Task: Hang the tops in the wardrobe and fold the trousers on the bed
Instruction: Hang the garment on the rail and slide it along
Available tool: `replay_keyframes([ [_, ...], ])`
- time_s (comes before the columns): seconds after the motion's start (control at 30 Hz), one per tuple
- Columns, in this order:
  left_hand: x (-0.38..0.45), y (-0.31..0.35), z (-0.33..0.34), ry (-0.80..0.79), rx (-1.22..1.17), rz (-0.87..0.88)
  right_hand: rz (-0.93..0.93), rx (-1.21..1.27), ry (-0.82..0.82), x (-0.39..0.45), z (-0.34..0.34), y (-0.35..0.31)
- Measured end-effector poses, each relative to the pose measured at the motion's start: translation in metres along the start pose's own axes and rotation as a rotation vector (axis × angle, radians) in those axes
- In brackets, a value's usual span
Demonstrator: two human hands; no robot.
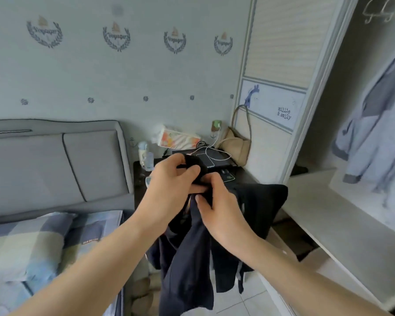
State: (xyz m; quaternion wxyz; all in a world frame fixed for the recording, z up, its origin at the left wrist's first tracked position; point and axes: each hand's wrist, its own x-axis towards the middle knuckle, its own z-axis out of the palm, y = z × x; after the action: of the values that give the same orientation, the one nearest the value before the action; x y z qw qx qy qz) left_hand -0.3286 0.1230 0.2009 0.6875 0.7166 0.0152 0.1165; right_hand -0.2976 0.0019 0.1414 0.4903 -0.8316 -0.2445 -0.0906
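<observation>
A dark navy garment (187, 258) hangs in mid-air at the centre of the view, its top edge gathered between both hands and the rest of the cloth falling toward the tiled floor; one part drapes out to the right, near the wardrobe's white shelf (324, 215). Whether it is a top or trousers cannot be told. The left hand (169, 179) has its fingers curled over a bunched fold at the upper edge, thumb pressed against the cloth. The right hand (217, 208), just beside and touching the left, pinches the fabric below that fold with fingers bent inward. Behind the hands stands a dark bedside surface (240, 176) carrying a tissue pack (178, 137), small bottles and a cabled device. The bed (25, 247) with its checked pillow lies to the left. In the open wardrobe at far right a pale blue top (374, 142) hangs. The wallpaper crests read "Voyager" (116, 35), and the wardrobe door panel reads "millie & sally" (284, 113).
</observation>
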Motion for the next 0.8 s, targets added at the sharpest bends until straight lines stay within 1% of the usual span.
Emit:
replay_keyframes([
  [0.03, 0.001, 0.001, 0.008, -0.032, 0.062, 0.036, 0.012, -0.022, 0.038, 0.003, -0.016, 0.008],
  [0.07, 0.002, -0.001, 0.012, -0.029, 0.172, 0.089, 0.033, -0.017, 0.061, 0.005, -0.033, 0.015],
  [0.17, 0.004, -0.01, 0.026, 0.133, 0.606, 0.335, 0.063, 0.049, 0.083, 0.005, -0.081, 0.029],
  [0.2, 0.003, -0.014, 0.035, 0.108, 0.694, 0.392, 0.055, 0.045, 0.078, 0.005, -0.092, 0.032],
  [0.23, 0.002, -0.021, 0.054, 0.01, 0.744, 0.424, 0.044, 0.038, 0.056, 0.003, -0.106, 0.036],
  [0.27, 0.002, -0.028, 0.07, -0.108, 0.745, 0.435, 0.026, 0.03, 0.028, 0.001, -0.114, 0.038],
  [0.3, 0.002, -0.035, 0.087, -0.187, 0.717, 0.418, 0.01, 0.026, 0.005, 0.0, -0.121, 0.04],
  [0.33, 0.003, -0.041, 0.101, -0.212, 0.674, 0.4, -0.003, 0.026, -0.001, -0.001, -0.128, 0.042],
  [0.4, 0.011, -0.053, 0.131, -0.176, 0.653, 0.401, -0.025, 0.06, 0.035, -0.004, -0.154, 0.049],
  [0.43, 0.013, -0.06, 0.13, -0.169, 0.707, 0.398, -0.039, 0.087, 0.058, -0.003, -0.161, 0.048],
  [0.5, 0.021, -0.077, 0.145, -0.212, 0.887, 0.359, -0.058, 0.106, 0.089, -0.003, -0.194, 0.06],
  [0.57, 0.028, -0.091, 0.154, -0.27, 1.038, 0.254, -0.092, 0.04, 0.064, -0.006, -0.227, 0.074],
  [0.6, 0.031, -0.096, 0.157, -0.307, 1.082, 0.172, -0.11, -0.011, 0.028, -0.009, -0.243, 0.082],
  [0.67, 0.043, -0.099, 0.163, -0.402, 1.158, 0.041, -0.206, -0.241, -0.082, -0.02, -0.274, 0.099],
  [0.7, 0.049, -0.097, 0.162, -0.469, 1.204, 0.001, -0.255, -0.38, -0.148, -0.026, -0.283, 0.106],
  [0.73, 0.058, -0.097, 0.168, -0.545, 1.225, -0.023, -0.262, -0.485, -0.219, -0.033, -0.297, 0.116],
  [0.8, 0.072, -0.093, 0.174, -0.666, 1.179, -0.022, -0.078, -0.548, -0.337, -0.046, -0.316, 0.129],
])
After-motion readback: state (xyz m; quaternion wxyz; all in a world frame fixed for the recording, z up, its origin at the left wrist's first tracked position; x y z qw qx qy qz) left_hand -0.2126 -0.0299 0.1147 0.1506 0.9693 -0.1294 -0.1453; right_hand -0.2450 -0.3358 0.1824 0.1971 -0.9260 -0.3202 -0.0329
